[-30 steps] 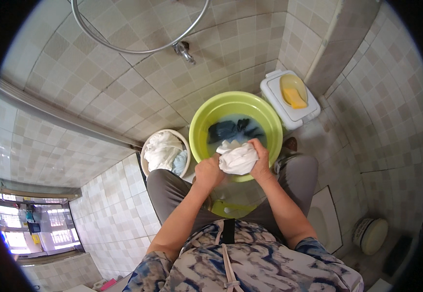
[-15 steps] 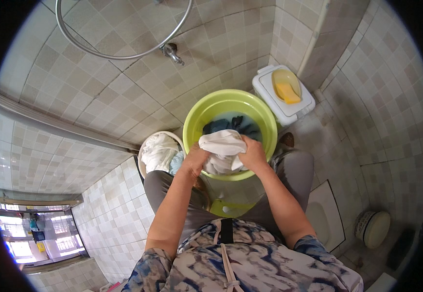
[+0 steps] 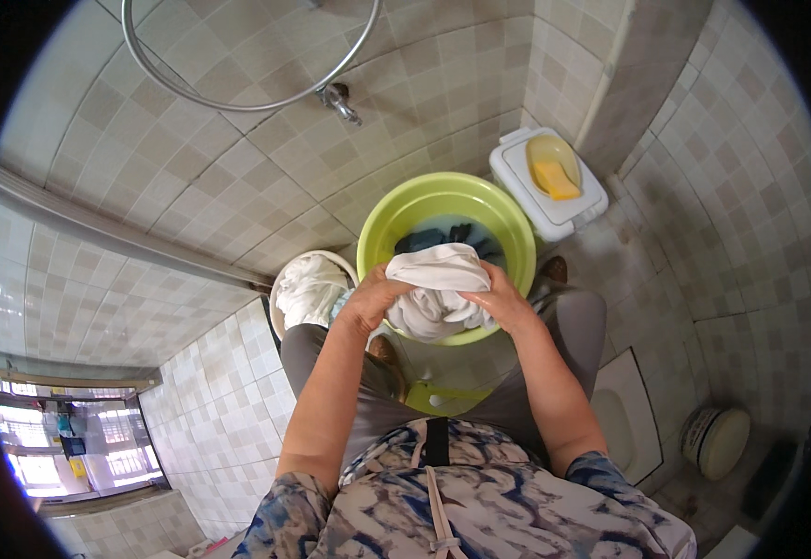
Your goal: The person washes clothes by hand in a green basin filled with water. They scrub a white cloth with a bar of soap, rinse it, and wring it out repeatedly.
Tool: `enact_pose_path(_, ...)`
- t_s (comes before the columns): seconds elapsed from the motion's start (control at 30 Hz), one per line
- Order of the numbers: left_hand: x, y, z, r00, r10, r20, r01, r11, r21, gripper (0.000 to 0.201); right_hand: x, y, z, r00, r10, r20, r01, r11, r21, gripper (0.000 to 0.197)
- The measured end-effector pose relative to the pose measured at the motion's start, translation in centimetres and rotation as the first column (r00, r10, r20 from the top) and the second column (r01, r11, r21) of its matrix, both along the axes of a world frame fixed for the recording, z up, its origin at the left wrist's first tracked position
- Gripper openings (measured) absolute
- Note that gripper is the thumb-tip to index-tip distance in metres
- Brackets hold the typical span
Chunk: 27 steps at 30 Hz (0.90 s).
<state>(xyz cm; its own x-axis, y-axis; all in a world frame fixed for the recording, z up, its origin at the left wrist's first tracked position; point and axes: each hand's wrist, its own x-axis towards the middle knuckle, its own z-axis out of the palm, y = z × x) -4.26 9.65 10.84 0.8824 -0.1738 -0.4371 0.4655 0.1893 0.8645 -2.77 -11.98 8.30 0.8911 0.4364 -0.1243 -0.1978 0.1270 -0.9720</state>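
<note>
Between my knees stands a large lime-green basin [image 3: 382, 210] with cloudy water. Dark wet clothes [image 3: 429, 239] lie in the water toward its far side. Over the near rim I hold up a white cloth garment [image 3: 438, 268], stretched between both hands and bunched below. What kind of garment it is does not show. My left hand [image 3: 373, 296] grips its left end, fingers partly hidden by the fabric. At the other end, my right hand [image 3: 503, 298] is closed on the cloth, thumb on top.
Left of the basin, a pale tub [image 3: 280, 317] holds white laundry. A white lidded bin [image 3: 555, 219] at the far right carries a yellow scoop [image 3: 555, 154] and a yellow cloth [image 3: 555, 182]. A squat toilet [image 3: 625, 429] and a round bucket [image 3: 718, 443] are at right. A tap [image 3: 340, 102] juts from the wall.
My hands have moved slightly apart, spreading the white garment wider. Its folds have shifted, and more of it bulges toward me over the near rim.
</note>
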Motion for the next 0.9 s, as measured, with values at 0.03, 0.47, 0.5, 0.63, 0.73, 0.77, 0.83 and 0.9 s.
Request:
enact_pose_path(0.03, 0.2, 0.1, 0.1, 1.0, -0.005, -0.003, 0.005, 0.998, 0.064, 0.047, -0.2, 0.0, -0.1, 0.999, -0.02, -0.042, 0.022, 0.999, 0.033, 0.038)
enact_pose_path(0.47, -2.3, -2.0, -0.8, 0.941, -0.031, 0.338, -0.253, 0.598, 0.76, 0.033, 0.9, -0.6, -1.5, 0.832, 0.007, -0.555, 0.393, 0.699, 0.597, 0.035)
enact_pose_path(0.5, -2.4, -2.4, -1.5, 0.941, -0.025, 0.336, -0.235, 0.665, 0.709, 0.035, 0.8, -0.6, -1.0, 0.829, 0.041, -0.558, 0.381, 0.689, 0.617, 0.034)
enact_pose_path(0.63, -2.5, -3.0, -6.3, 0.958, 0.047, 0.282, -0.183, 0.86, 0.476, 0.043, 0.2, -0.3, -0.7, 0.832, 0.115, -0.542, 0.33, 0.683, 0.652, 0.032)
enact_pose_path(0.73, -2.3, -3.5, -6.9, 0.991, 0.028, 0.13, -0.084, 0.891, 0.447, 0.04, 0.1, -0.5, -1.1, 0.831, 0.13, -0.54, 0.303, 0.71, 0.636, 0.032)
enact_pose_path(0.77, -2.1, -3.4, -6.6, 0.997, -0.035, 0.072, -0.003, 0.884, 0.468, 0.038, 0.0, -0.6, -1.1, 0.828, 0.126, -0.547, 0.303, 0.721, 0.624, 0.032)
enact_pose_path(0.83, -2.0, -3.0, -6.4, 0.992, -0.122, 0.012, 0.099, 0.856, 0.507, 0.034, -0.1, -0.7, -1.1, 0.828, 0.118, -0.549, 0.3, 0.734, 0.61, 0.032)
enact_pose_path(0.9, -2.3, -2.4, -6.7, 0.985, -0.173, 0.007, 0.14, 0.823, 0.55, 0.03, -0.2, -0.6, -0.8, 0.834, 0.109, -0.54, 0.296, 0.738, 0.606, 0.032)
